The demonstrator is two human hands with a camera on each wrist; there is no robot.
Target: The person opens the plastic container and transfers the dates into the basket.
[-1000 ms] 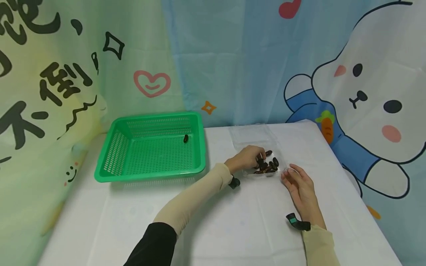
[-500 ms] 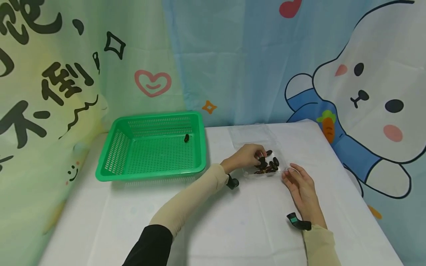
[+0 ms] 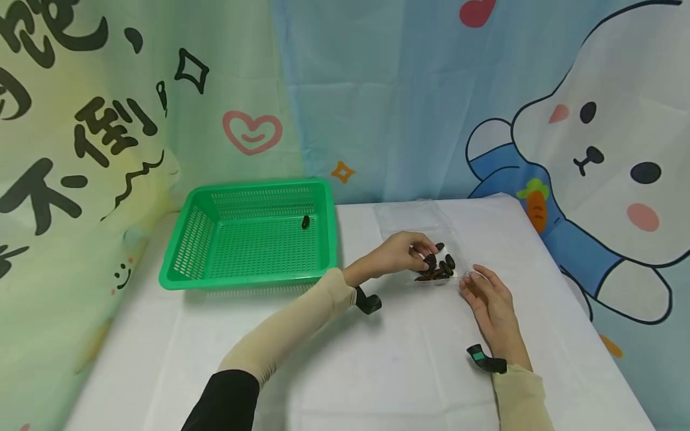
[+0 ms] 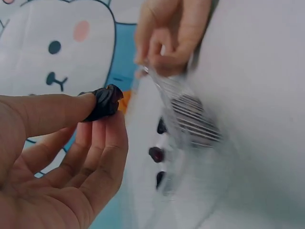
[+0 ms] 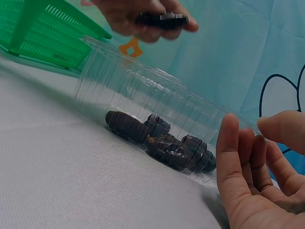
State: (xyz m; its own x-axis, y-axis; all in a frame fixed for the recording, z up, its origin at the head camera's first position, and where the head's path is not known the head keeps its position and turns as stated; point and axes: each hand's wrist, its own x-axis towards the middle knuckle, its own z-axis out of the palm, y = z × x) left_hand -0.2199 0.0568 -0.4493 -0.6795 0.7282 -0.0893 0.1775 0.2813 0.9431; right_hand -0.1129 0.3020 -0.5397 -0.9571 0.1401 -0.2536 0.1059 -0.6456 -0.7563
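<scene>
Leftmost sits a green plastic mesh basket (image 3: 245, 282); then the left hand (image 3: 401, 254), half-curled, pinches a dark, wrinkled oval piece (image 4: 104, 103) above the clear plastic box (image 5: 102, 78), whose right edge the loosely curled right hand (image 3: 493, 305) pinches.

Toward the far edge of the tabletop (image 3: 415, 359), a gap is running between the green basket (image 3: 248, 280) and the clear box (image 5: 121, 90), the left forearm (image 3: 286, 329) is barring its near end, and the right hand (image 3: 493, 305) is blocking the box's near-right corner.
</scene>
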